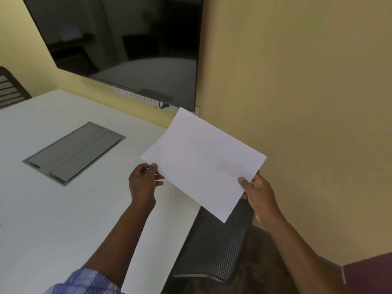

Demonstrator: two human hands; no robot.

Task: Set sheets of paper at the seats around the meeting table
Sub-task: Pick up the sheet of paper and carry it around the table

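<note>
Over the table (53, 209) edge, left hand (143, 183) and right hand (257, 194) both pinch the paper (201, 162).

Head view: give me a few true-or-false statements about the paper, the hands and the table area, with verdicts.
1. The left hand and right hand both grip the white sheet of paper. True.
2. The paper lies flat on the white meeting table. False: it is held up in the air over the table's edge.
3. A black mesh chair stands at the table's edge beneath the paper. True.
4. The grey rectangular hatch set in the tabletop has its lid raised. False: it lies shut and flat.
5. The large black wall screen shows a bright picture. False: it is dark, with only dim reflections.
</note>
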